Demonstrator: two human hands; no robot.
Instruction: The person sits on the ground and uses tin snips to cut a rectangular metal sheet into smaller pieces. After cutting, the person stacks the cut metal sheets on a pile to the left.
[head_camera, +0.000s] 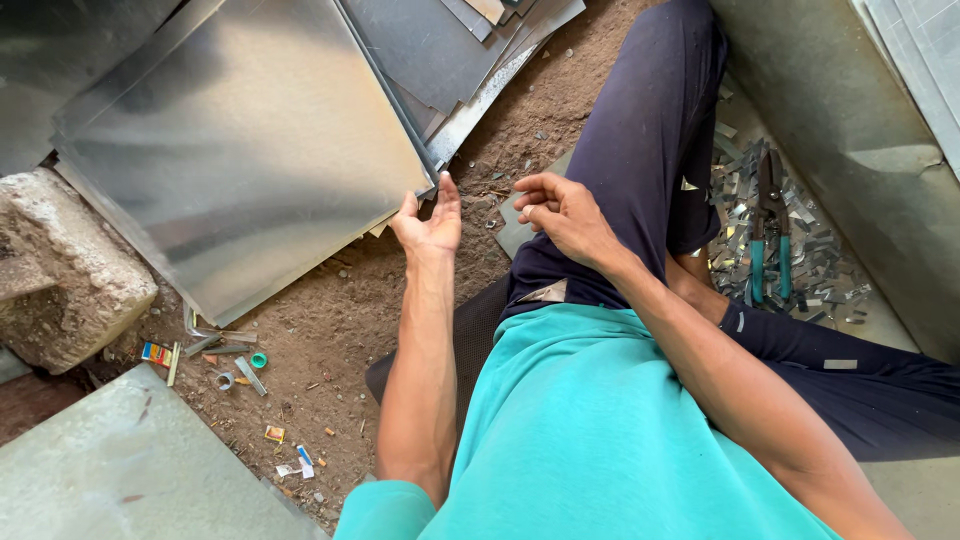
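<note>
From the head view, the left hand (428, 222) reaches forward with its palm turned up and fingers spread loosely, the fingertips touching the near corner of a large square metal sheet (240, 150); the hand is open and does not clamp the sheet, only meeting its edge. That sheet lies tilted on top of a stack of similar grey sheets (440, 50), which fan out beyond and to the right of the fingertips. Just to the right of the left hand, the right hand (562, 210) hovers over the person's dark trouser leg (650, 130), its fingers curled in and narrowed toward the thumb; whether it pinches anything small I cannot tell. Directly under the right hand's knuckles a small flat metal piece (512, 232) rests on the dirt floor (350, 310). Well to the right of both hands, past the leg, a pair of tin snips with teal handles (769, 235) lies on a heap of shiny metal offcuts (815, 260). Well to the left of the left hand sits a rough stone block (60, 270), and nearer the body from it a scatter of small scraps and a teal ring (258, 359) lies on the ground beside a pale slab (130, 470).
</note>
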